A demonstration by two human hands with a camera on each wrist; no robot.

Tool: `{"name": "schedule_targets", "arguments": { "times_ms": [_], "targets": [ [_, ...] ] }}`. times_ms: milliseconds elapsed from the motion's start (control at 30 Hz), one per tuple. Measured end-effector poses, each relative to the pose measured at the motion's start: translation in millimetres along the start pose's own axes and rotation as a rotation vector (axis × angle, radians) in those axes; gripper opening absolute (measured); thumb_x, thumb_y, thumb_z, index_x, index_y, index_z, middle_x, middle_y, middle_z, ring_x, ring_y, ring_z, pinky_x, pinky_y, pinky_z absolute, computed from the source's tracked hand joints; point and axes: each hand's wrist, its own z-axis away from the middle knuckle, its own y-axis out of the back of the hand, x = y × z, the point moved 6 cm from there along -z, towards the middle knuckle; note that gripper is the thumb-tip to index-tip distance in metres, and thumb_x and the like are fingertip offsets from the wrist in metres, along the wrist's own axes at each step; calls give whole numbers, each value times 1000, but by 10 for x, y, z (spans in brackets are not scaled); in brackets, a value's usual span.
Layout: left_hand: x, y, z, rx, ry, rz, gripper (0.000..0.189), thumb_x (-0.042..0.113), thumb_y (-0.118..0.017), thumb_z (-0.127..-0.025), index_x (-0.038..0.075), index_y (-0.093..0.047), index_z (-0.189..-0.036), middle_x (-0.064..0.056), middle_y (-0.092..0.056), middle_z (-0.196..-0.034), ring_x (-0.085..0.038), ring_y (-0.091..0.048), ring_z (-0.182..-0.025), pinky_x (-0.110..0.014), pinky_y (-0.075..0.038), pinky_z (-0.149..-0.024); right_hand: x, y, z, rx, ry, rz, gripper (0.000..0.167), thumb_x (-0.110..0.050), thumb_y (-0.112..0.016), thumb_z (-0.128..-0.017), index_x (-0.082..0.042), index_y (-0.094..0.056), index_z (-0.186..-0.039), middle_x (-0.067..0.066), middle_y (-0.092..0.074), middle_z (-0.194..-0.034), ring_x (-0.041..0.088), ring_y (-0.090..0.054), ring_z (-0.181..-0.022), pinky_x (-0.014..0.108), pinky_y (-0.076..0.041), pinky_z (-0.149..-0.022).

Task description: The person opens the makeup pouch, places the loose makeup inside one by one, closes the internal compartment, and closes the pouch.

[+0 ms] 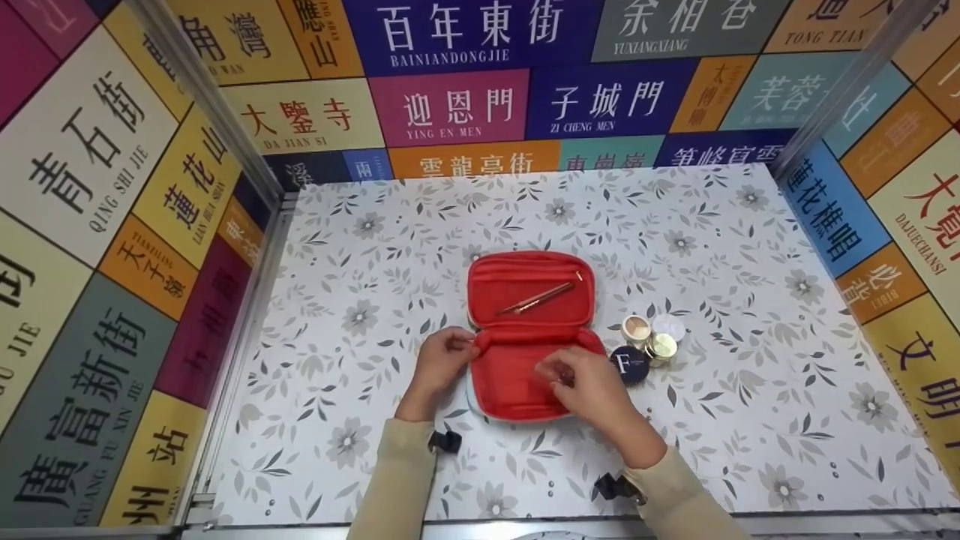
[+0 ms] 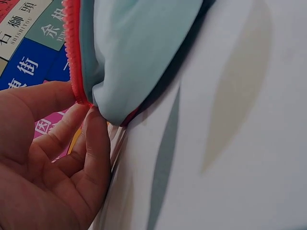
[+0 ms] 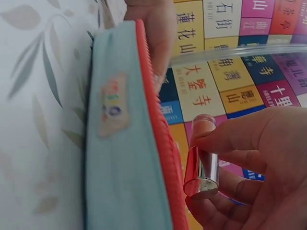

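Note:
An unzipped cosmetic pouch [image 1: 510, 379], red inside and pale blue outside, lies spread open on the floral tabletop. My left hand [image 1: 437, 369] pinches the zippered edge of the pouch at its left side, near the fold; the left wrist view shows the thumb and fingers on the red zipper [image 2: 74, 52]. Over the pouch's near half, my right hand [image 1: 591, 384] holds a shiny, lipstick-like tube [image 3: 204, 167] between thumb and fingers, beside the zippered rim in the right wrist view. Slim gold pencil-like sticks [image 1: 537, 298] lie in the far half.
Right of the pouch sit a dark round case [image 1: 628, 364] marked F, a small pot [image 1: 636, 328] with tan segments, a gold-rimmed jar [image 1: 662, 346] and a pale round piece [image 1: 669, 325]. Panels with printed signs [image 1: 457, 109] wall in the back and sides.

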Motion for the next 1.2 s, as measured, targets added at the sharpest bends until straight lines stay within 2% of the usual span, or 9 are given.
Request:
{"name": "schedule_targets", "arguments": {
  "times_ms": [133, 333, 600, 900, 1200],
  "targets": [
    [2, 5, 10, -6, -1, 5, 25, 5, -80, -88, -6, -75, -110, -25, -77, -100, -14, -71, -83, -19, -54, -73, -66, -163, 17, -71, 1, -7, 24, -6, -83, -83, -21, -80, -102, -7, -71, -87, 11, -60, -77, 31, -52, -73],
    [5, 38, -5, -5, 18, -23, 21, 6, -80, -89, -1, -76, -108, -19, -77, -97, -10, -70, -82, -20, -55, -75, -157, -355, 6, -140, 38, -20, 19, -11, -85, -85, -22, -80, -100, -9, -70, -87, 13, -63, -76, 29, -51, -72],
    [70, 6, -67, 28, 32, -138, 19, 9, -79, -85, 4, -78, -103, -11, -78, -87, -6, -66, -74, -20, -51, -65, -218, -508, -33, -163, 123, -1, 12, -12, -85, -86, -19, -80, -95, -5, -69, -82, 12, -62, -74, 31, -50, -71],
    [49, -8, -81, 38, 95, -36, 17, 4, -73, -87, 2, -77, -103, -8, -74, -83, -9, -62, -58, -24, -53, -53, -241, -632, -97, -226, 124, 13, 13, -13, -86, -86, -18, -82, -97, -3, -73, -87, 15, -67, -81, 36, -56, -78],
    [53, -9, -102, 106, 104, -4, 12, 8, -76, -90, 2, -76, -100, -10, -75, -85, -9, -61, -59, -23, -52, -53, -287, -689, -170, -243, 136, -2, 6, -21, -84, -92, -19, -83, -98, -3, -77, -86, 18, -69, -81, 37, -57, -77]
  ]
}}
